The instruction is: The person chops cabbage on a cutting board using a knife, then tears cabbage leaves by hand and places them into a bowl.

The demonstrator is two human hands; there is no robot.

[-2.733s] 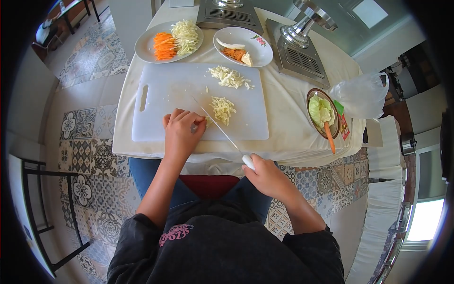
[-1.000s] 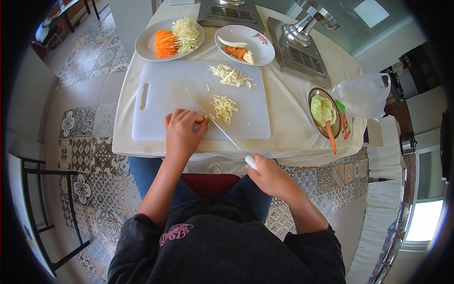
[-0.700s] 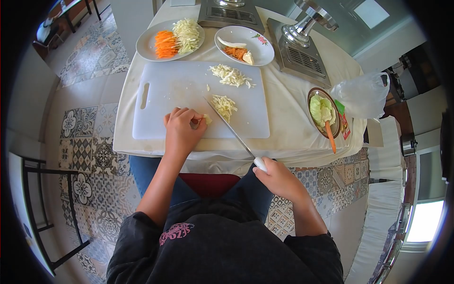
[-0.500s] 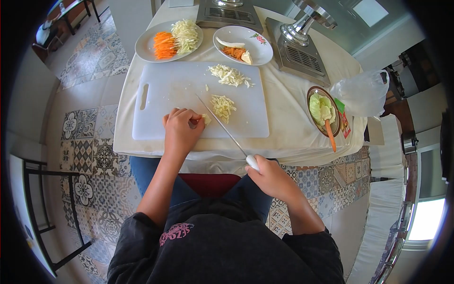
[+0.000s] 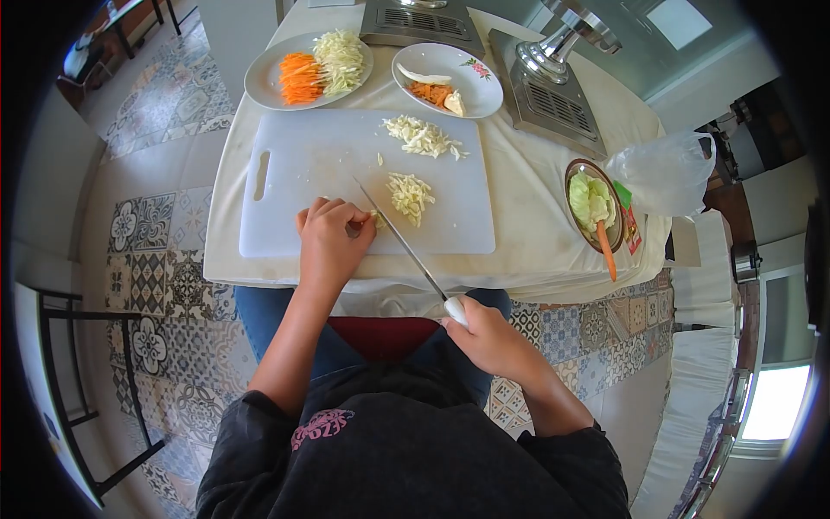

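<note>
My right hand [image 5: 491, 336] is closed round the white handle of a long knife [image 5: 403, 246], whose blade slants up and left over a white cutting board [image 5: 303, 156]. At the board's near side my left hand [image 5: 333, 238] has its fingers bent and pressed on a small piece of cabbage [image 5: 379, 220], mostly hidden under the fingertips. The blade lies right beside that piece. Just right of the blade sits a small pile of chopped cabbage [image 5: 410, 197]. A second chopped pile [image 5: 422, 137] lies near the board's far right corner.
Behind the board stand a plate [image 5: 259, 82] of shredded carrot and cabbage and a flowered plate [image 5: 481, 91] with vegetable scraps. Metal appliances [image 5: 553, 108] stand at the back. To the right are a brown bowl [image 5: 574, 227] with cabbage leaves and a carrot, and a plastic bag [image 5: 666, 173].
The knife has shifted slightly left and down toward me, its blade now closer to my left fingers. My left hand stays on the cabbage piece.
</note>
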